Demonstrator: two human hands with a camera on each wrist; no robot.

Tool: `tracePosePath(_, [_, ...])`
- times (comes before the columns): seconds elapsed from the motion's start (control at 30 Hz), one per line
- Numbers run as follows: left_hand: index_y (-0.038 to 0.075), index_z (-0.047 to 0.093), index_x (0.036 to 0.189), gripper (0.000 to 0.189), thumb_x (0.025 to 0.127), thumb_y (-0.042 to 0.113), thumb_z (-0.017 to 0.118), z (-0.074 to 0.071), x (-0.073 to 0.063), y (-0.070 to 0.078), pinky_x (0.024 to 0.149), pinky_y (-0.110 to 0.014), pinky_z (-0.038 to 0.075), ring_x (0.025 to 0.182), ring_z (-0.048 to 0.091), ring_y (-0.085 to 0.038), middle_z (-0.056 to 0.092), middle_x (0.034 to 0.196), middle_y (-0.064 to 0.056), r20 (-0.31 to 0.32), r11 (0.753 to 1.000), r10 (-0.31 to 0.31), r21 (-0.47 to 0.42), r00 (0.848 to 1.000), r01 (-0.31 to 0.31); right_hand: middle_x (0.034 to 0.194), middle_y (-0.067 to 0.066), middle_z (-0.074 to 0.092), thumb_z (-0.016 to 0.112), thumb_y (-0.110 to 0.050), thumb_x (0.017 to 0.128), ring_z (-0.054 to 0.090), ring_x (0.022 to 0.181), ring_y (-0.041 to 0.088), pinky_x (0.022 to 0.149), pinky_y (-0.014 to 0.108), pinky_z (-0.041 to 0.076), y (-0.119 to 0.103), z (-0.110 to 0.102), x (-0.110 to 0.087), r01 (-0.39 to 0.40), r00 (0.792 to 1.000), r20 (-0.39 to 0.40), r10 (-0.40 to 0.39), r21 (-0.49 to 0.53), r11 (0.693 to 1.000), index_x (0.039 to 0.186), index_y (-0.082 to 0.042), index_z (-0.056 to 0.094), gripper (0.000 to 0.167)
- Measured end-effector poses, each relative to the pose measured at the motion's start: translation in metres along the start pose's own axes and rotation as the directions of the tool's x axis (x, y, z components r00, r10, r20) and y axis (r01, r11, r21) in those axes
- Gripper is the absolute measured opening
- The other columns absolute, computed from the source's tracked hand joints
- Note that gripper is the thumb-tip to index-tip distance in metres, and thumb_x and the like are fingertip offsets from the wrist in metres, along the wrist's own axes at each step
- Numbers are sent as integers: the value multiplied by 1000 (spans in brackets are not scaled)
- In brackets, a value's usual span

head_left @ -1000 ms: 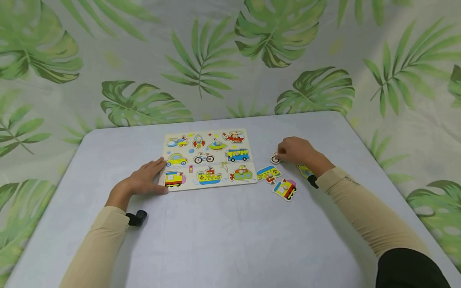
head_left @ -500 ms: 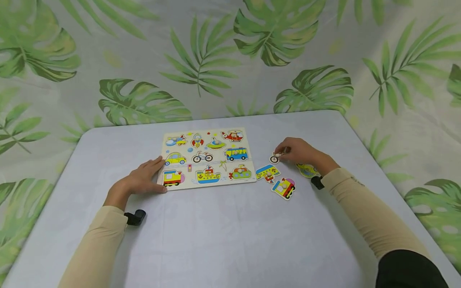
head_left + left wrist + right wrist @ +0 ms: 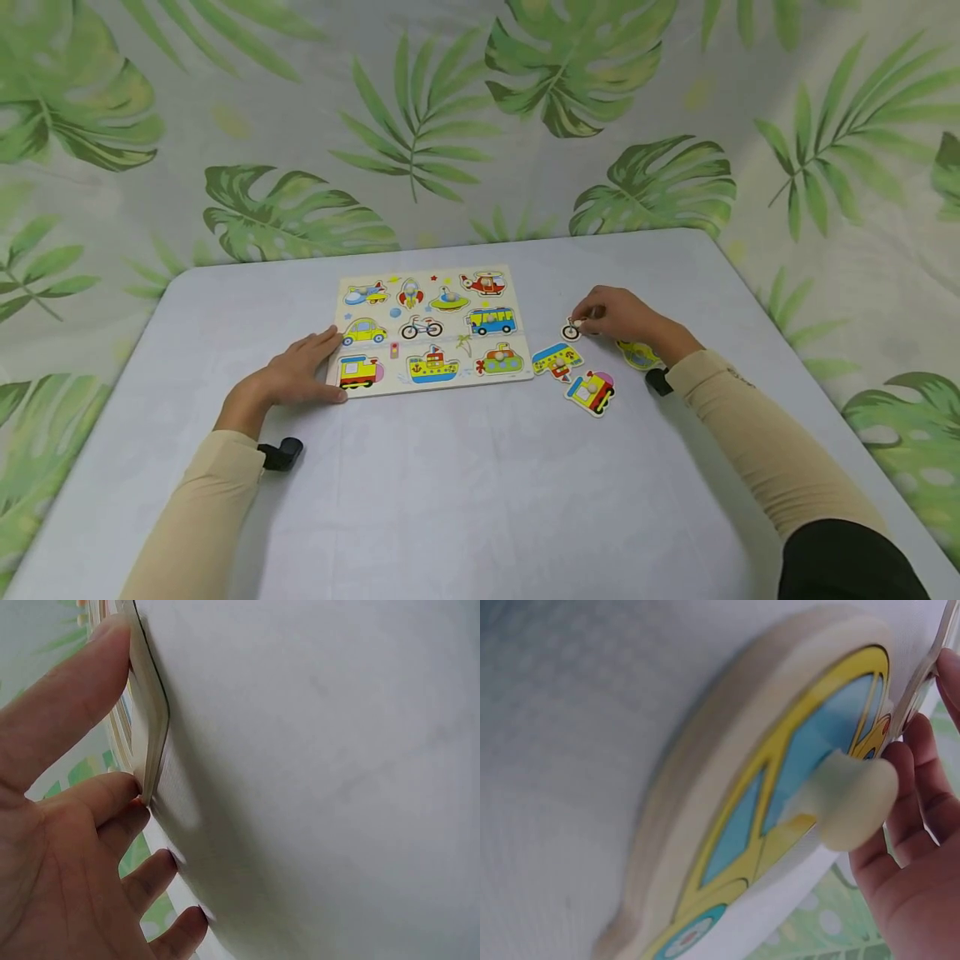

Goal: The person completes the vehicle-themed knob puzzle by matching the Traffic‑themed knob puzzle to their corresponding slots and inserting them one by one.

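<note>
My left hand (image 3: 296, 371) rests at the left edge of a wooden puzzle board (image 3: 453, 325), its thumb along the near corner. In the left wrist view, the thumb and index finger touch the board's edge (image 3: 154, 742), and other fingertips rest on the table. To the right of the board, my right hand (image 3: 626, 317) pinches a bicycle puzzle piece (image 3: 571, 329); the fingers cover part of it. A yellow car piece (image 3: 637, 356) with a knob lies under the right wrist and looms large in the right wrist view.
Just right of the board lie a ship piece (image 3: 558, 358), upside down to me, and a train piece (image 3: 592, 392). Knobbed pieces such as the bus (image 3: 491, 321) and helicopter (image 3: 485, 283) sit in the board. A leaf-patterned cloth (image 3: 416, 142) hangs behind the white table (image 3: 450, 500).
The right fingers have shifted slightly on the bicycle piece, and more of it shows. The left hand and the board stay in place.
</note>
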State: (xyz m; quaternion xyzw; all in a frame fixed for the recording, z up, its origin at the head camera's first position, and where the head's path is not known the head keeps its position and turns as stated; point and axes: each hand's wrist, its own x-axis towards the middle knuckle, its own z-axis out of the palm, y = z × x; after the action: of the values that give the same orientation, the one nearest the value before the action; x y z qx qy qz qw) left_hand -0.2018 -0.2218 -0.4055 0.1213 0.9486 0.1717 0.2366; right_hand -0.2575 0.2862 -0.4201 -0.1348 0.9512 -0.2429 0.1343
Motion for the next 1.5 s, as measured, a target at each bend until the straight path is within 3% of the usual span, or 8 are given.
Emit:
tracePosePath(0.43, [8, 18, 159, 104, 81, 43, 77, 1, 0, 0, 115, -74, 17, 152, 7, -48, 8, 169, -14, 0, 1000, -2, 3, 1000, 2, 110, 11, 66, 66, -16, 94, 62, 97, 26, 73, 32, 52, -8, -10, 4, 109, 991, -67, -112, -45, 993, 112, -9, 73, 20])
tracePosePath(0.6, [9, 18, 159, 104, 81, 44, 77, 2, 1, -1, 115, -74, 17, 152, 8, -48, 8, 169, -14, 1, 1000, -12, 10, 1000, 12, 107, 12, 67, 68, -14, 93, 64, 97, 27, 76, 34, 52, -23, -17, 11, 183, 977, -102, -187, -45, 982, 110, -8, 73, 19])
tracePosePath(0.8, [9, 19, 159, 103, 81, 43, 77, 2, 1, -1, 115, -74, 17, 152, 8, -48, 9, 169, -14, -5, 1000, -9, 5, 1000, 9, 105, 11, 66, 69, -15, 92, 63, 96, 26, 77, 34, 51, -49, -18, 22, 219, 969, -107, -222, -36, 975, 108, -9, 74, 18])
tracePosePath(1.17, [9, 19, 159, 102, 81, 41, 77, 1, 1, -1, 115, -74, 16, 152, 8, -48, 9, 169, -14, -11, 1000, -14, -1, 1000, 14, 107, 8, 65, 67, -20, 94, 62, 95, 23, 81, 37, 53, -103, 4, 50, 276, 960, -48, -277, -31, 961, 110, -12, 74, 19])
tracePosePath(1.5, [9, 19, 159, 102, 81, 40, 77, 5, 2, -2, 116, -73, 16, 152, 8, -48, 9, 168, -15, -22, 1000, -13, 14, 1000, 13, 104, 6, 65, 67, -22, 94, 60, 91, 20, 82, 34, 51, -137, 32, 73, 311, 950, -22, -311, -24, 950, 107, -15, 75, 17])
